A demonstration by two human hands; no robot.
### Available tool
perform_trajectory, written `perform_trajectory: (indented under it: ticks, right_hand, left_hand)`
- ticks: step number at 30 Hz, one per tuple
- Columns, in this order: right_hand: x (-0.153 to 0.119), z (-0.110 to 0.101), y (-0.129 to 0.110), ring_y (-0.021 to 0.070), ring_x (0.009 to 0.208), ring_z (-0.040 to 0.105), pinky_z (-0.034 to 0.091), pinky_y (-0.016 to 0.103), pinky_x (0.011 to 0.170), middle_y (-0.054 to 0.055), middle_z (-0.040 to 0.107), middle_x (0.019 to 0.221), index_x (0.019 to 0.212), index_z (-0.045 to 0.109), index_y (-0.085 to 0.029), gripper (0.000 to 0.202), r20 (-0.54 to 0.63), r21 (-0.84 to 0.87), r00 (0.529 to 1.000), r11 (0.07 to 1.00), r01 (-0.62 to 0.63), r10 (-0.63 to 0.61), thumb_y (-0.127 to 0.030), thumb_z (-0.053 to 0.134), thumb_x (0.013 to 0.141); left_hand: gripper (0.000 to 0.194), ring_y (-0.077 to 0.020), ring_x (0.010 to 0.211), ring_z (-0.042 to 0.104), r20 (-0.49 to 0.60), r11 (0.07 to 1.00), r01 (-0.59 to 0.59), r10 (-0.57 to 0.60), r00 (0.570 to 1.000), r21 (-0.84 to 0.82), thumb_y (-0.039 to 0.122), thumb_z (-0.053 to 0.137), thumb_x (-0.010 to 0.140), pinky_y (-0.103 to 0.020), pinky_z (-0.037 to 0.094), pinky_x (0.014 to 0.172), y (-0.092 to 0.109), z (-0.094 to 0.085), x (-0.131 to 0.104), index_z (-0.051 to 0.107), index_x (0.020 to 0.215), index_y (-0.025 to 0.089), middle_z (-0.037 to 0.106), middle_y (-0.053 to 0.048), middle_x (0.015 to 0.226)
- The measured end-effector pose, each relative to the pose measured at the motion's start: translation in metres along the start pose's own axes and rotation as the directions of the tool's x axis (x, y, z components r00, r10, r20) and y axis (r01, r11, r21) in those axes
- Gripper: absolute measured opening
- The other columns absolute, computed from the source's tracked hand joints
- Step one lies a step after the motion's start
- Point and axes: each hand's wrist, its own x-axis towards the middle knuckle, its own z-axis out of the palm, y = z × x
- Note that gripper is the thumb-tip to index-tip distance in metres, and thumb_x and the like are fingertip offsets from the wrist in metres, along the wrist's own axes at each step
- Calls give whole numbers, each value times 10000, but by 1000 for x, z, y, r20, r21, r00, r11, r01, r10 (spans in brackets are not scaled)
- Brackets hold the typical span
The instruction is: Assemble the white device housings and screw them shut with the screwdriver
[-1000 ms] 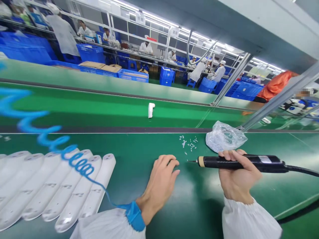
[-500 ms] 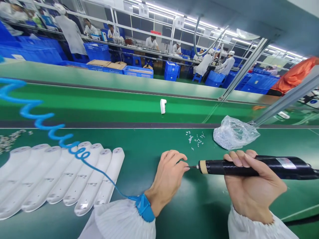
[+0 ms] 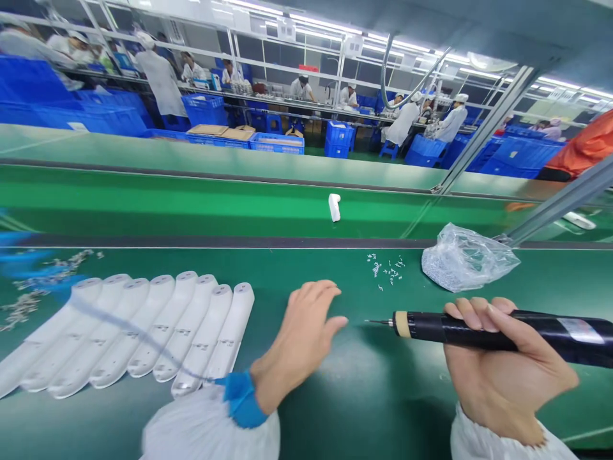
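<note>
Right hand [image 3: 507, 370] is wrapped around a black electric screwdriver [image 3: 548, 324] over the worktop [image 3: 359, 409], its tip [image 3: 378, 321] pointing toward the left hand [image 3: 299, 329], which holds nothing, thumb spread from the fingers. On the screwdriver, a silvery label [image 3: 582, 331] is too blurred to read. Tiny pale pieces [image 3: 376, 269] lie near a clear bag [image 3: 453, 259]; white plastic parts [image 3: 189, 322] lie in a row, their small marks illegible.
</note>
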Motion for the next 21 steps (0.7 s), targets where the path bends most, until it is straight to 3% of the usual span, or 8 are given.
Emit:
perform_trajectory:
  ticks: [2,3,5,7,9,13,17,21]
  right_hand:
    - [2,-2,-5,105,557,329,424,251,553,-31,282,609,659,460,-181,124,1,-14,1000,1000,10,-10,-109,557,633]
    - [3,-2,-7,106,554,327,420,256,552,-29,281,604,657,462,-182,121,7,-20,1000,1000,18,-18,-106,553,632]
    - [5,-4,-10,107,545,322,414,266,553,-28,276,594,652,470,-184,117,22,-31,999,999,33,-33,-95,544,639]
    - [6,-5,-11,109,537,322,404,278,550,-29,274,588,646,479,-188,118,36,-44,998,998,51,-49,-87,540,646]
    - [7,-6,-12,112,533,327,394,288,548,-30,272,583,640,477,-193,125,52,-57,997,996,66,-63,-88,545,644]
    - [8,-10,-15,113,527,348,387,304,554,-32,285,564,639,490,-201,128,95,-78,991,992,104,-96,-100,567,627]
    - [5,-11,-20,109,504,355,360,314,545,-37,314,535,644,505,-208,163,187,-114,966,973,200,-177,-74,590,608]
    - [-5,-5,-25,125,511,378,366,339,559,-33,360,537,686,508,-214,158,267,-170,938,947,271,-221,-79,573,636]
  left_hand:
    - [336,-356,1187,555,-40,953,125,-118,992,274,290,612,929,-498,446,962,-24,-28,-6,613,1247,183,628,-141,1311]
    - [349,-389,1132,569,-66,888,187,-176,982,420,299,628,906,-516,451,928,-37,-42,-8,630,1223,154,644,-175,1258]
    - [338,-413,1010,597,8,762,200,-259,966,616,341,642,877,-521,455,876,-63,-67,-13,678,1130,120,686,-204,1090]
    - [293,-391,927,620,122,736,163,-317,941,657,364,605,885,-491,463,848,-80,-84,-14,703,1048,140,704,-175,950]
    - [280,-358,906,644,186,772,179,-359,915,610,351,547,906,-445,476,819,-87,-90,-11,695,1057,168,702,-148,923]
    - [285,-314,845,676,175,829,298,-420,891,474,340,519,926,-402,488,756,-66,-70,8,678,1096,177,661,-150,1001]
    - [300,-308,837,673,27,881,406,-425,905,243,446,566,928,-394,495,740,-25,-24,31,681,942,169,631,-119,899]
    - [381,-272,865,681,-29,909,403,-402,915,108,480,450,998,-370,508,749,4,20,41,640,1048,154,614,-126,1011]
